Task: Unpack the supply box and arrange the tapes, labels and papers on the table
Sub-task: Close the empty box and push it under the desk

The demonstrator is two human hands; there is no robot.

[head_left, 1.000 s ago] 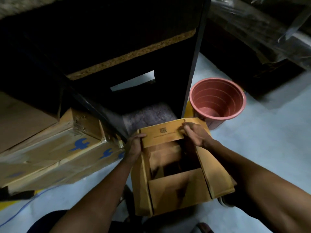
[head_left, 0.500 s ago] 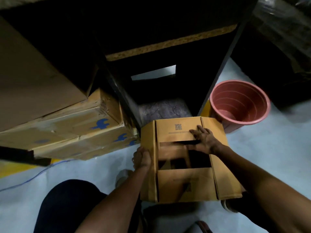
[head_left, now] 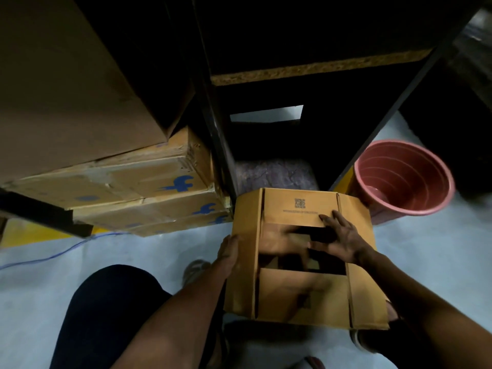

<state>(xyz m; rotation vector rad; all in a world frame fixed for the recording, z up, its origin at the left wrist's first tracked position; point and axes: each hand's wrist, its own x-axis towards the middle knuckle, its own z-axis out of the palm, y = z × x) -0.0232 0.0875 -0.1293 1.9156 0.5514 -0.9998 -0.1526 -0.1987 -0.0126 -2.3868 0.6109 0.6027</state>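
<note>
A brown cardboard supply box point(head_left: 298, 296) stands on the pale floor in front of me, its top flaps partly folded in with a dark gap in the middle. Its contents are too dark to make out. My left hand point(head_left: 229, 251) presses against the box's left side wall. My right hand point(head_left: 339, 238) lies flat with spread fingers on the far flap and across the gap, pressing down.
A pink plastic bucket point(head_left: 404, 179) stands to the right of the box. Stacked cardboard cartons point(head_left: 111, 182) with blue logos sit at the left under a dark shelf frame point(head_left: 221, 145). A blue cable point(head_left: 53, 255) runs along the floor. My knee point(head_left: 106, 310) is at lower left.
My left hand slid from the far flap's corner down to the box's left side. My right hand flattened onto the far flap, which folded down. The view shifted left.
</note>
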